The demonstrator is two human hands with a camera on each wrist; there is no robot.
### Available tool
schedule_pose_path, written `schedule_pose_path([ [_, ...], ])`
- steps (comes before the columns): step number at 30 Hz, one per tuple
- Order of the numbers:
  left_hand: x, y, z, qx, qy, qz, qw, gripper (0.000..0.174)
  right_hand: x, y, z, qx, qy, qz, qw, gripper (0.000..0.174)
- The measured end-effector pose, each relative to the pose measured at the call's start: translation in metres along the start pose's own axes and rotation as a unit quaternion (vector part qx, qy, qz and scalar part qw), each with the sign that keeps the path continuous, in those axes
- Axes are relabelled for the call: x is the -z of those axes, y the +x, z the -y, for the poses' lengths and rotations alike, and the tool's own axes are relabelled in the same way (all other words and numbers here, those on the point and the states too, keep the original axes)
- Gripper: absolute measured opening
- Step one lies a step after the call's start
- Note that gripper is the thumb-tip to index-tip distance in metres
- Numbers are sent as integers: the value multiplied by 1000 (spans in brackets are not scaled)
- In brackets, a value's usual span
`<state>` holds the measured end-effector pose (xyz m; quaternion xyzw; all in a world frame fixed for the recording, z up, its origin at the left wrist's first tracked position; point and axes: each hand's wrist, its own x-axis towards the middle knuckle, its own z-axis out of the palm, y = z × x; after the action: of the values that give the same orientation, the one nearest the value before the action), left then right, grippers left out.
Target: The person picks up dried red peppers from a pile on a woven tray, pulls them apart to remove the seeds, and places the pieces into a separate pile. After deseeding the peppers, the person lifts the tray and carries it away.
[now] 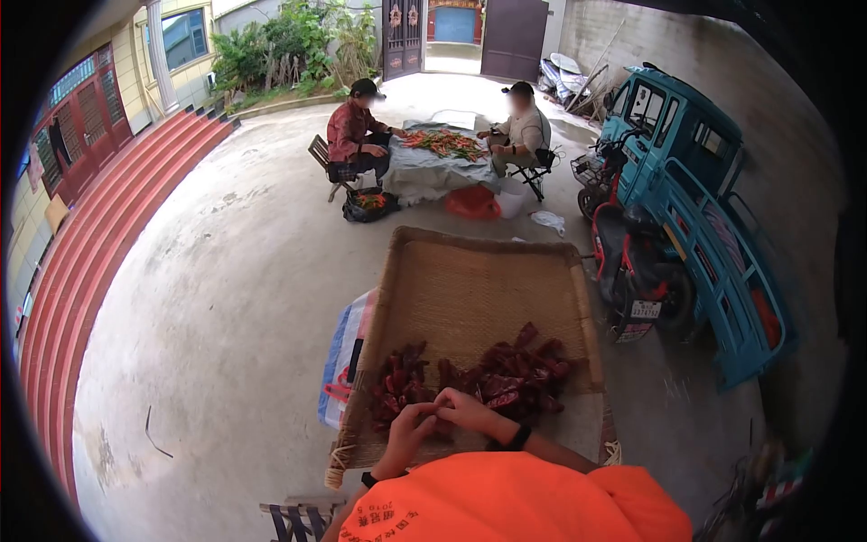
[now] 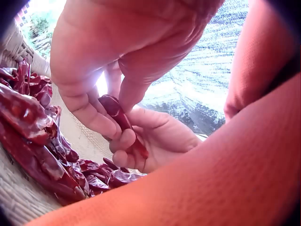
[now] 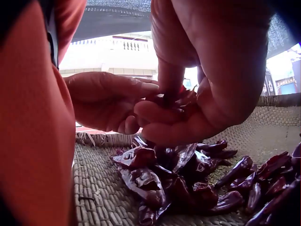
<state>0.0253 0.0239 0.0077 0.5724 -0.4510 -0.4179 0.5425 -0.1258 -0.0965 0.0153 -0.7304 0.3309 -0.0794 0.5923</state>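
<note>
Presently, both hands are together above the near end of the woven tray (image 1: 483, 271), clamped on one dried red chilli (image 2: 123, 119). In the left wrist view, the left hand (image 1: 409, 439) pinches one end of this chilli between thumb and fingers, while the right hand (image 1: 467, 412) curls its fingers around the other part. Such a double hold probably lets one hand steady the pod while the other works on it.

The left heap (image 1: 395, 387) and the right heap (image 1: 519, 372) of dried chillies lie inside the tray, toward its near end; I think they are placed there to be within easy reach. The raised rim (image 1: 386, 294) of the tray perhaps prevents them from sliding off. Beyond the tray, two seated people are at a covered counter (image 1: 424, 181), which carries red and green peppers (image 1: 442, 144).
</note>
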Motion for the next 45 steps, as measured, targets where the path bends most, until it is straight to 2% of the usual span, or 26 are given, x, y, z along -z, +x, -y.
schedule_pose_path([
  [2,-3,-2,-6,41,23,-6,999,30,2,-3,4,-19,23,18,999,27],
  [5,-4,-4,3,67,-6,-52,996,21,3,-12,8,15,112,59,992,32],
  [8,-1,-4,-3,108,-48,-52,992,16,1,-16,5,122,67,45,989,34],
  [11,-4,-5,-7,121,-76,-37,989,14,2,-21,15,113,33,52,992,33],
  [14,-7,-8,-4,138,-122,-49,982,16,1,-19,7,104,44,29,993,25],
  [17,-11,-13,-10,117,-92,-31,988,15,8,-21,1,78,75,35,993,18],
  [20,-15,-16,-18,107,-50,8,993,16,27,-36,21,74,-5,45,996,17],
  [24,-16,-20,-1,123,101,36,987,19,62,-49,12,40,-127,-40,990,20],
  [26,-17,-24,-2,148,135,54,978,21,86,-61,13,21,-220,-79,972,22],
  [29,-16,-30,16,165,127,46,977,28,109,-75,7,-44,-384,-171,906,31],
  [32,-20,-31,6,202,91,-5,975,29,101,-71,8,-6,-494,-289,820,40],
  [35,-21,-29,26,153,145,-2,977,34,79,-44,-1,51,-320,-217,921,46],
  [37,-24,-31,32,130,166,-17,977,35,60,-22,-11,82,-291,-139,943,49],
  [40,-28,-32,43,96,175,-53,978,36,29,14,-36,144,-335,-139,921,51],
  [43,-29,-33,64,76,168,-66,981,36,14,31,-51,65,-398,-125,907,55],
  [45,-28,-33,69,72,164,-66,982,36,10,29,-59,101,-424,-136,890,57],
])
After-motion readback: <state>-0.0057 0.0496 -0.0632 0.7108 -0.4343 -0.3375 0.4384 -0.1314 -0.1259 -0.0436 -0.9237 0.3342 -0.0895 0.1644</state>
